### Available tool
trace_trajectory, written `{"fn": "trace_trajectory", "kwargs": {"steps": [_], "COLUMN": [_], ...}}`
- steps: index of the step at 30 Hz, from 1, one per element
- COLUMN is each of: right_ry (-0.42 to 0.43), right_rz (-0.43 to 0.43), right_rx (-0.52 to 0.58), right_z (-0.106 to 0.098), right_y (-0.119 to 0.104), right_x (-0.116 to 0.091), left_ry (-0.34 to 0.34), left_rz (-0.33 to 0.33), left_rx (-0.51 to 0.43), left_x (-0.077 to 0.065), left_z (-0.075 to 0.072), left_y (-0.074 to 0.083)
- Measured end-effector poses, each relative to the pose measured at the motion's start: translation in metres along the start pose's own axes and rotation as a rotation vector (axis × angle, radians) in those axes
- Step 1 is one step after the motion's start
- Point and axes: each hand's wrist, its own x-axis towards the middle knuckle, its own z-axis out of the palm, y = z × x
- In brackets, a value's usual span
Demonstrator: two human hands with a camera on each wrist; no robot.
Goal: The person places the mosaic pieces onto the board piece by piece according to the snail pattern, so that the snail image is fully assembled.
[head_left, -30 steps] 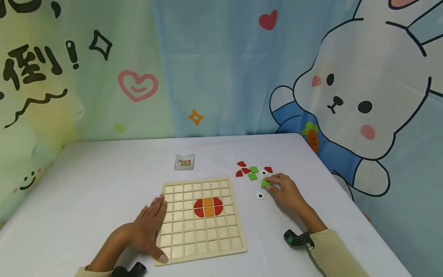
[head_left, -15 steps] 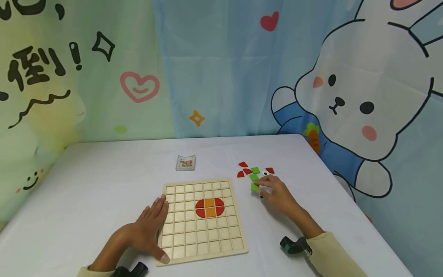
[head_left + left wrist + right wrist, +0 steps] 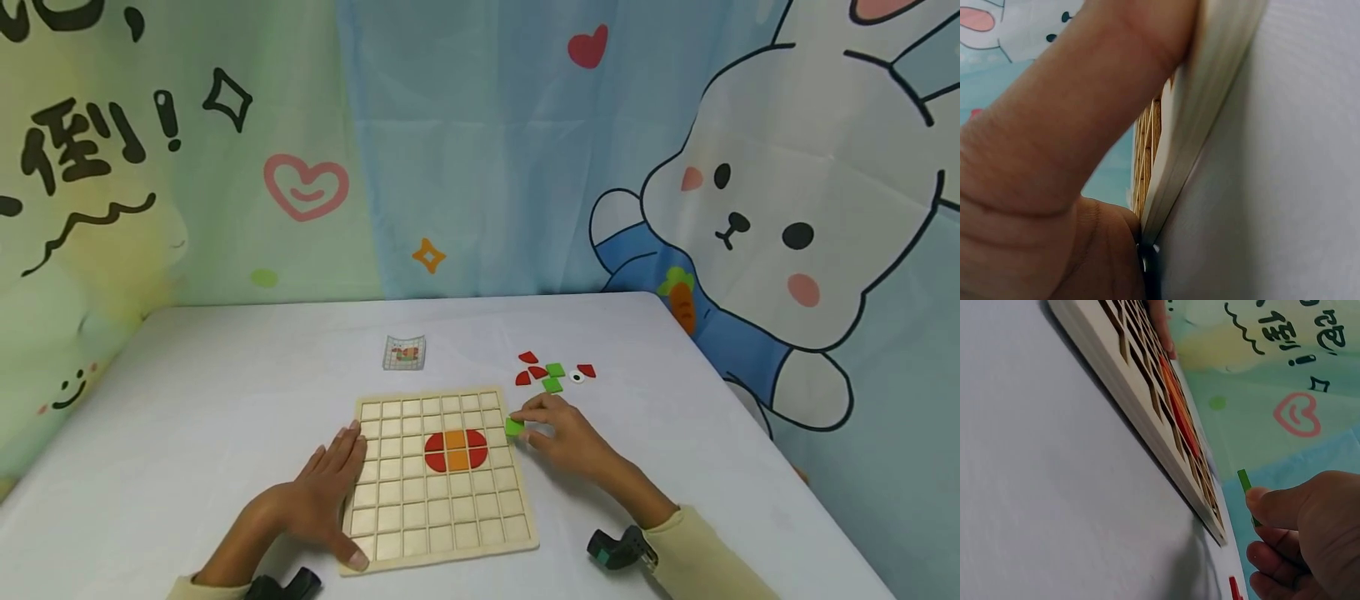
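My right hand (image 3: 558, 429) pinches a green square tile (image 3: 513, 427) between thumb and fingers, over the right edge of the wooden grid board (image 3: 420, 517). The right wrist view shows that green tile (image 3: 1245, 482) edge-on, raised beside the board (image 3: 1129, 419). My left hand (image 3: 321, 492) lies along the board's left side with fingers extended, its thumb on the near left corner. On the board, red quarter-round tiles (image 3: 476, 450) flank orange square tiles (image 3: 456, 450), forming a rounded shape. In the left wrist view, a finger (image 3: 1085, 94) rests against the board's edge (image 3: 1179, 144).
Right of the board's far corner lie loose red tiles (image 3: 537, 372), green square tiles (image 3: 552, 385) and a white eye tile (image 3: 577, 377). A small picture card (image 3: 404, 353) lies behind the board on the white table (image 3: 247, 375). A printed curtain (image 3: 480, 150) hangs behind.
My right hand has carried the green tile left and nearer, from the loose pieces to the board's edge. The near eye tile is no longer visible. My left hand has stayed put.
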Motion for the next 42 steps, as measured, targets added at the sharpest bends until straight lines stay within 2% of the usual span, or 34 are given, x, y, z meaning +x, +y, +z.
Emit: {"fn": "trace_trajectory", "kwargs": {"steps": [6,9,15,21,29,42], "right_ry": [-0.101,-0.146,-0.224,-0.234,-0.258,-0.301], "right_rz": [-0.069,-0.080,-0.127,-0.209,-0.262,-0.215], "right_rx": [0.060,0.080,0.085,0.067,-0.008,-0.024], "right_z": [0.013,0.016,0.025,0.033,0.036,0.035], "right_y": [-0.016,-0.025,-0.037,-0.043,-0.046,-0.051], "right_x": [0.002,0.002,0.001,0.000,0.000,0.000], "left_ry": [-0.017,-0.012,-0.018,-0.018,-0.001,0.009], "left_rz": [0.010,0.029,0.022,0.012,-0.007,-0.018], "left_rx": [0.012,-0.009,-0.009,-0.018,0.003,0.020], "left_x": [-0.005,-0.004,-0.002,-0.001,0.002,0.004], "left_z": [-0.006,-0.007,-0.006,-0.005,0.003,0.004], "left_y": [0.008,0.007,0.006,0.004,-0.004,-0.005]}}
